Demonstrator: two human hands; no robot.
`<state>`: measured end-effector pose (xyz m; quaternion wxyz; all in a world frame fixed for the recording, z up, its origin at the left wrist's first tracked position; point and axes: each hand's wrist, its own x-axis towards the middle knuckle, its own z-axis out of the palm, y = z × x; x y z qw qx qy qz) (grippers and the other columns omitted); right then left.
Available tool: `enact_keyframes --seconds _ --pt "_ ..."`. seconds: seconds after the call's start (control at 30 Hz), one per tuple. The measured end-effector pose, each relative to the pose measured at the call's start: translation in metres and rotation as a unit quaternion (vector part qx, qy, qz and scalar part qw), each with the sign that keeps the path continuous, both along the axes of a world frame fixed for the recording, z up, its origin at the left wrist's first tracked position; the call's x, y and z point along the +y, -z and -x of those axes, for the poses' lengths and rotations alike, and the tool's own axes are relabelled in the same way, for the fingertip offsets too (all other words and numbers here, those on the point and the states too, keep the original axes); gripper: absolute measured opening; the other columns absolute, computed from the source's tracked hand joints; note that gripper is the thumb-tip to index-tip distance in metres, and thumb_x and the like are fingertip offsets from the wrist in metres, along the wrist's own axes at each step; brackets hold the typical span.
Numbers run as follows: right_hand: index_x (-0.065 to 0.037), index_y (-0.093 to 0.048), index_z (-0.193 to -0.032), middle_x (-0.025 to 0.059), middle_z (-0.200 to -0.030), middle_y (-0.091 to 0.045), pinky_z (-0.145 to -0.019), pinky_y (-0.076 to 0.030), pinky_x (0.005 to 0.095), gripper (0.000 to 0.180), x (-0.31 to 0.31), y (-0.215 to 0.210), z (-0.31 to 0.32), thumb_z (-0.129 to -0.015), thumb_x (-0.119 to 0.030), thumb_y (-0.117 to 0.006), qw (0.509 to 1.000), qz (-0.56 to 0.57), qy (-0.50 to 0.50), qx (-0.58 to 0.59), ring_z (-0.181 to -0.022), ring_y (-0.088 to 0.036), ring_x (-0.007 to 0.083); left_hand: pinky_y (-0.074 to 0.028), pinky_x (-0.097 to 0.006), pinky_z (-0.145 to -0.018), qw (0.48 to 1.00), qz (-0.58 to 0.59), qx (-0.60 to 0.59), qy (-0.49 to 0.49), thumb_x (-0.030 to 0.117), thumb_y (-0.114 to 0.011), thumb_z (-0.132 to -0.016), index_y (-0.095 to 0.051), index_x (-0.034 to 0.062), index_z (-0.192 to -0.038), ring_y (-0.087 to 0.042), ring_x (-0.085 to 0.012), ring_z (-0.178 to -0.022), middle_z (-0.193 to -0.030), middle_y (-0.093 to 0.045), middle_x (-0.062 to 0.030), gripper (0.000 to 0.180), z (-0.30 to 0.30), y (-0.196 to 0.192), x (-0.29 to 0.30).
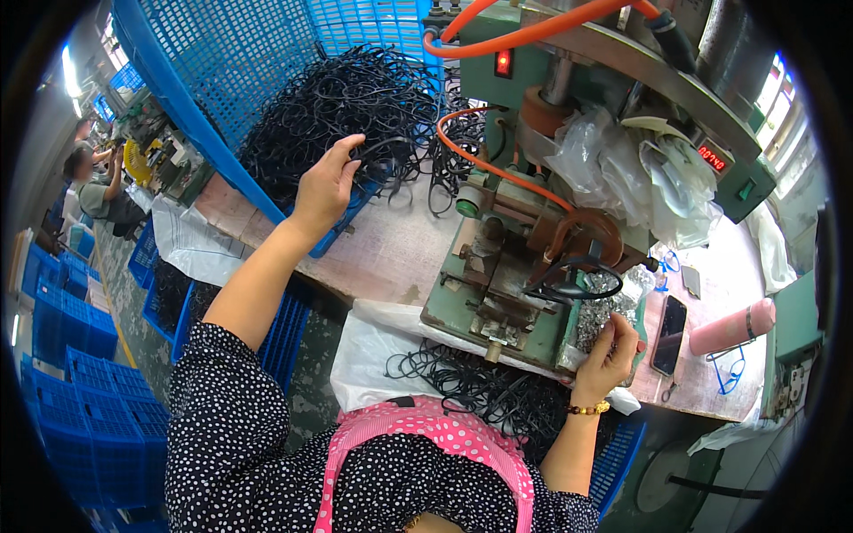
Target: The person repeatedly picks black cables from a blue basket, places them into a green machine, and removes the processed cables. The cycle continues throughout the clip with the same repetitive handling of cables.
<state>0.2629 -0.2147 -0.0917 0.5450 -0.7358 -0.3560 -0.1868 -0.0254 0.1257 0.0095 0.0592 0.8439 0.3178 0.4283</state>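
Observation:
My left hand (327,182) reaches into a tilted blue plastic crate (222,71) and its fingers touch the heap of black cord loops (355,98) spilling from it. My right hand (609,355) rests at the front right corner of a green bench press machine (498,284), next to a pile of small silver metal clips (604,311); whether it pinches a clip I cannot tell. One black loop (573,284) lies on the machine's fixture. More black loops (480,382) lie on white plastic in my lap area.
An orange hose (498,169) curls over the machine, with crumpled clear plastic bags (640,169) on top. A dark phone (668,333) and a pink bottle (733,327) lie on the wooden bench at right. Stacked blue crates (80,373) stand at left, and people work far left.

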Motion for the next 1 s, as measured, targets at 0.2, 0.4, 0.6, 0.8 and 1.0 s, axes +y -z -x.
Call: enact_keyframes --seconds 0.2,0.4,0.6,0.8,1.0 --pt "0.0 -0.068 -0.103 0.0115 -0.095 -0.069 -0.096 -0.048 0.0415 0.012 0.0 0.005 -0.001 -0.093 0.002 -0.061 0.999 -0.017 -0.013 0.046 -0.087 -0.065 0.0258 -0.046 -0.02 -0.053 0.844 0.481 -0.224 0.076 0.003 -0.044 -0.1 -0.06 0.012 -0.13 -0.058 -0.0055 -0.06 -0.084 -0.06 -0.002 0.036 -0.003 0.005 -0.03" --pt "-0.001 -0.068 -0.104 0.0108 -0.095 -0.072 -0.112 -0.037 0.0471 0.015 -0.002 0.01 -0.002 -0.092 0.003 -0.061 0.997 -0.015 -0.028 0.066 -0.088 -0.068 0.024 -0.055 -0.033 -0.083 0.66 0.643 -0.366 0.129 0.006 -0.048 -0.097 -0.059 -0.0006 -0.126 -0.069 -0.0226 -0.094 -0.106 -0.067 -0.0128 0.031 0.005 0.015 -0.056" --pt "-0.003 -0.067 -0.104 0.0055 -0.101 -0.072 -0.118 -0.027 0.0447 0.013 -0.005 0.003 -0.006 -0.095 0.0 -0.059 0.984 -0.062 -0.091 0.143 -0.09 -0.067 0.0147 -0.053 -0.031 -0.087 0.72 0.587 -0.333 0.16 0.01 -0.057 -0.098 -0.063 -0.0005 -0.12 -0.068 -0.0191 -0.096 -0.098 -0.069 -0.0098 0.025 0.002 0.002 -0.091" --pt "0.0 -0.066 -0.099 0.0038 -0.097 -0.065 -0.085 -0.046 0.0254 0.012 0.005 -0.028 0.008 -0.09 0.007 -0.062 0.963 -0.105 -0.153 0.196 -0.092 -0.059 0.0125 -0.044 -0.021 -0.065 0.837 0.416 -0.287 0.21 0.016 -0.058 -0.101 -0.066 0.0026 -0.107 -0.052 -0.0058 -0.066 -0.093 -0.066 -0.0022 0.017 -0.014 -0.019 -0.126" --pt "0.0 -0.065 -0.097 0.0072 -0.1 -0.062 -0.09 -0.044 0.0276 0.014 0.029 -0.067 0.039 -0.087 0.009 -0.062 0.936 -0.135 -0.25 0.208 -0.097 -0.058 0.0167 -0.046 -0.021 -0.063 0.814 0.371 -0.318 0.314 0.018 -0.055 -0.103 -0.062 0.0006 -0.109 -0.058 -0.0095 -0.072 -0.097 -0.065 -0.0062 0.02 -0.041 -0.043 -0.152"
